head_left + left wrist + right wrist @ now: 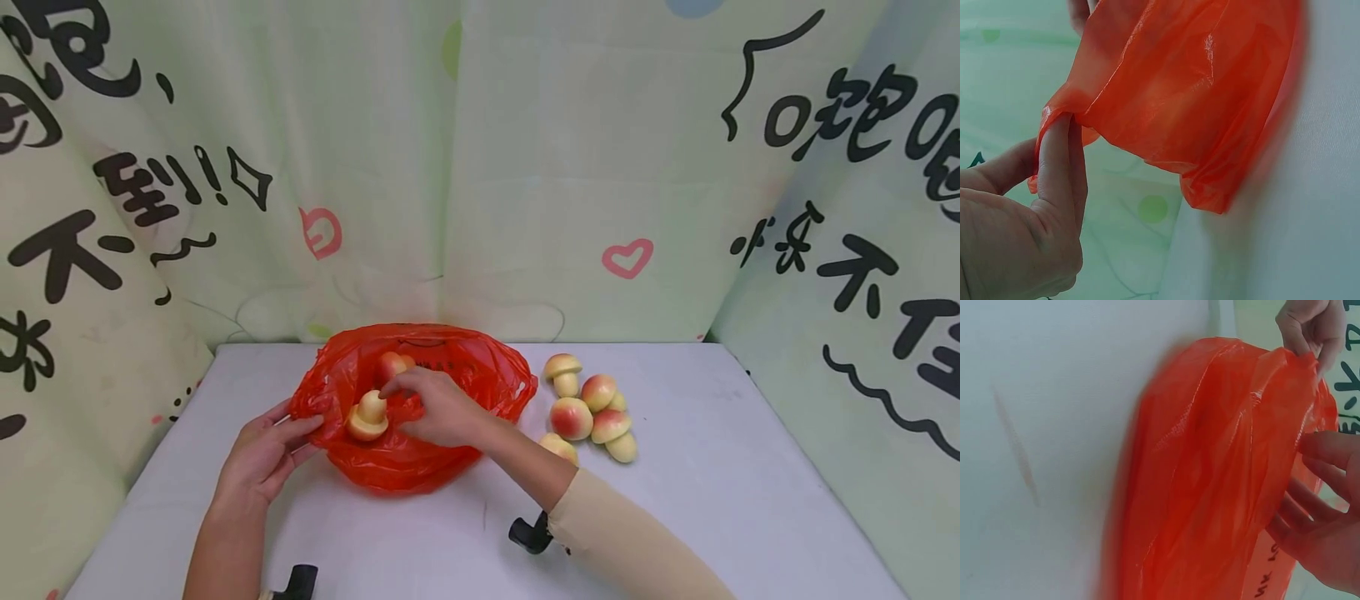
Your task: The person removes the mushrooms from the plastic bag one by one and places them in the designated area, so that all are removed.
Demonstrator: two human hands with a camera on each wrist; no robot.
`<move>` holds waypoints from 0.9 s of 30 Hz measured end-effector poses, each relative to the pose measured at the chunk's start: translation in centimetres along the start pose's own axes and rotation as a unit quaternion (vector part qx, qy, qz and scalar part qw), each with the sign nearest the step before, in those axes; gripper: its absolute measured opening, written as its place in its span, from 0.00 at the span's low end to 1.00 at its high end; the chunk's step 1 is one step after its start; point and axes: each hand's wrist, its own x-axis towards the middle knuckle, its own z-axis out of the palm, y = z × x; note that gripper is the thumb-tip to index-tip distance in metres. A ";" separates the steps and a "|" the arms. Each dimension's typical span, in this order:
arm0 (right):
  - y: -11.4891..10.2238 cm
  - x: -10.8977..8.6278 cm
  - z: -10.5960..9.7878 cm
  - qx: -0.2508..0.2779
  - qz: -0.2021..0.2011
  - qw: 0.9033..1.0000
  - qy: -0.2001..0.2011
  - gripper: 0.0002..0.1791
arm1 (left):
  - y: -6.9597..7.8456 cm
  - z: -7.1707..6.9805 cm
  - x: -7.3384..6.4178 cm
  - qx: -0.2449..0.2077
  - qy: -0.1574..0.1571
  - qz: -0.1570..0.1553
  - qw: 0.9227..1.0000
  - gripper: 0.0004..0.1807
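Note:
A red plastic bag [450, 475] lies with its mouth spread wide. My left hand [262, 454] pinches the left edge of its rim between thumb and fingers, as the left wrist view also shows. Over the opening, my right hand [442, 408] reaches in with loosely spread fingers. One fingertip is right at the stem of a toy mushroom [367, 421], which is stem up inside the bag. Further back in the bag shows a reddish toy mushroom [392, 365], partly behind the right hand. In the right wrist view, the bag wall hides the contents.
Several red and yellow toy mushrooms [572, 418] are grouped right of the bag on the white table [712, 500]. The right forearm partly covers the nearest one [558, 448]. Printed curtains [525, 167] enclose the table at the back and both sides.

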 end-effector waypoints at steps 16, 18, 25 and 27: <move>-0.4 2.6 1.7 -0.061 -0.012 0.998 -0.017 0.26 | 0.0 -0.2 0.1 -0.011 0.004 -0.004 1.000 0.45; -0.3 2.8 2.0 -0.063 -0.006 0.998 -0.022 0.27 | -0.1 -0.1 0.1 -0.010 0.003 -0.004 1.000 0.44; 0.0 3.3 2.6 -0.077 0.015 0.997 -0.029 0.29 | -0.2 0.1 0.1 -0.005 -0.004 0.003 1.000 0.43; 0.1 3.5 2.8 -0.073 0.012 0.997 -0.030 0.30 | -0.2 0.1 0.2 -0.005 -0.002 0.005 1.000 0.43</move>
